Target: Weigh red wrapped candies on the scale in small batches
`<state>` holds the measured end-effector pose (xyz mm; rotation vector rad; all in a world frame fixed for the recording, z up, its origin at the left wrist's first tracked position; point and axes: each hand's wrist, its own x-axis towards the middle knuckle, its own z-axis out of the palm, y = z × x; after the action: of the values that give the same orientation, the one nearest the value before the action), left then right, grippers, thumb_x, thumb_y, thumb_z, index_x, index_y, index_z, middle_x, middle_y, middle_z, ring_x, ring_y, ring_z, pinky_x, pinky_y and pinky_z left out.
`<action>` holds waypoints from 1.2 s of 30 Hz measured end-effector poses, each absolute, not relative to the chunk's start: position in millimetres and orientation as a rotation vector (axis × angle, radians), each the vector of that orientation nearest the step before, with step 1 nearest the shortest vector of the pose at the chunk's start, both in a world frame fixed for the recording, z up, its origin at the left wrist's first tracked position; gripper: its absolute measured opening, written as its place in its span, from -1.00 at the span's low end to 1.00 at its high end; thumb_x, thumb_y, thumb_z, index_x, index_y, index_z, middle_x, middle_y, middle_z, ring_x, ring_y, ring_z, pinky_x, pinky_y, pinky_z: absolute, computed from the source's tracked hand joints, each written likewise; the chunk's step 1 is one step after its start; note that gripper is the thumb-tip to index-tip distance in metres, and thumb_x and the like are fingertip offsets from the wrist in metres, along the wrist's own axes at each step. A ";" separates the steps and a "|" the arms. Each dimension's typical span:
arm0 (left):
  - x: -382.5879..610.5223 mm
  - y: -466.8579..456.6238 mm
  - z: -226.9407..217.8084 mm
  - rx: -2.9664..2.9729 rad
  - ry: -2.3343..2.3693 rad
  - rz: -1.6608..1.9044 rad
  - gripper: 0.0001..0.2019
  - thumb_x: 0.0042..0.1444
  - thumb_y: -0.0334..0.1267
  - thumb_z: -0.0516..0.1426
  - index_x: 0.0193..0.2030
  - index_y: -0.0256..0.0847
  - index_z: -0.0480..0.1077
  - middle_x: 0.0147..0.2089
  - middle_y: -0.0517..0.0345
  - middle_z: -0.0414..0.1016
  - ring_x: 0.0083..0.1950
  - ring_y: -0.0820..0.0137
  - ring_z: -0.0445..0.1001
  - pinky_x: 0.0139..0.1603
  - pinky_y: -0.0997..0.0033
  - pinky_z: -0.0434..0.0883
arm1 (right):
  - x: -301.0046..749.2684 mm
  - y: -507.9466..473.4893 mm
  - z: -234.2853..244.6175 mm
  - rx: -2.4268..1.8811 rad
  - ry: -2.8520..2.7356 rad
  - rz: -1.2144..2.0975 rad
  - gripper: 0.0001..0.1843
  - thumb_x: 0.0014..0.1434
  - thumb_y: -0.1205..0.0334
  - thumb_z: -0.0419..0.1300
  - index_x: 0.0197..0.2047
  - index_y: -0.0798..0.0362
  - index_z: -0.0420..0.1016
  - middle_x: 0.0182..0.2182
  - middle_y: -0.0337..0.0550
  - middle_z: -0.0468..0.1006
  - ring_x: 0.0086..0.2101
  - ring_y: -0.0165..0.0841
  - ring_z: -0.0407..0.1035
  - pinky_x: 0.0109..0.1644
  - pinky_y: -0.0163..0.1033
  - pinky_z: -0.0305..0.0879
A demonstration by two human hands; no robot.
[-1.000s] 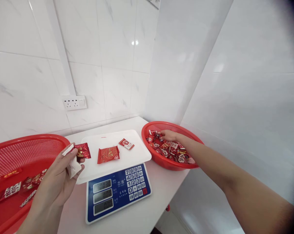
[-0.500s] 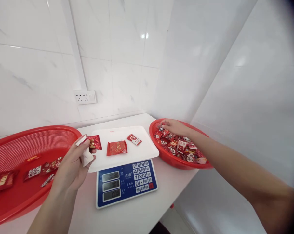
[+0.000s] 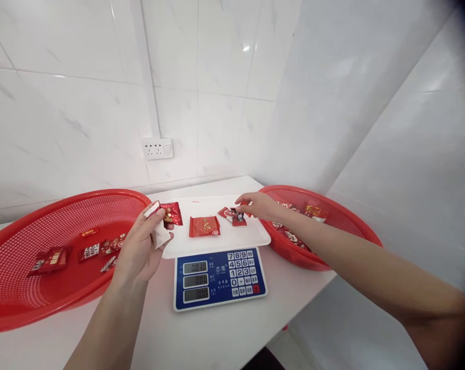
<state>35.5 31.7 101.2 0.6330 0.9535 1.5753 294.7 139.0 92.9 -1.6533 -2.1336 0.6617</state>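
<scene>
Pinched in the fingers of a person's right hand [image 3: 257, 204], a dark red packet [image 3: 239, 218] is at the right side of a white tray [image 3: 186, 247], overlapping a red-and-white packet [image 3: 225, 213]; whether it touches down cannot be told. A low, soft release should avoid jostling the flat red packet [image 3: 204, 226]. The left hand [image 3: 142, 239], clasping a shiny red packet [image 3: 172, 213] and a white one [image 3: 161, 235], is best kept from pressing the scale [image 3: 220, 280], between red baskets [image 3: 305, 191].

Up on the scale's blue panel [image 3: 221, 303], it's 志准! Top display [image 3: 196, 267] says 0.030, lower displays [image 3: 196, 280] 0.00 apiece; keypad [image 3: 244, 273] digits run 0 to 9.
</scene>
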 end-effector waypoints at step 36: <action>56.3 26.7 79.3 1.006 0.924 1.559 -0.46 -0.06 -0.25 0.25 0.07 -0.09 0.17 -0.31 0.24 0.45 -0.42 0.53 0.44 -0.38 0.49 0.43 | 230.4 52.3 134.2 -1.130 -2.305 0.813 -0.63 0.12 -0.07 0.08 -0.27 0.05 0.50 -0.45 -0.22 0.50 -0.48 -0.45 0.32 -0.40 -0.31 0.20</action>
<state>56.3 26.7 79.3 1.0059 0.9238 1.5585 230.4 52.3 134.2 -1.1304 -2.3050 0.8132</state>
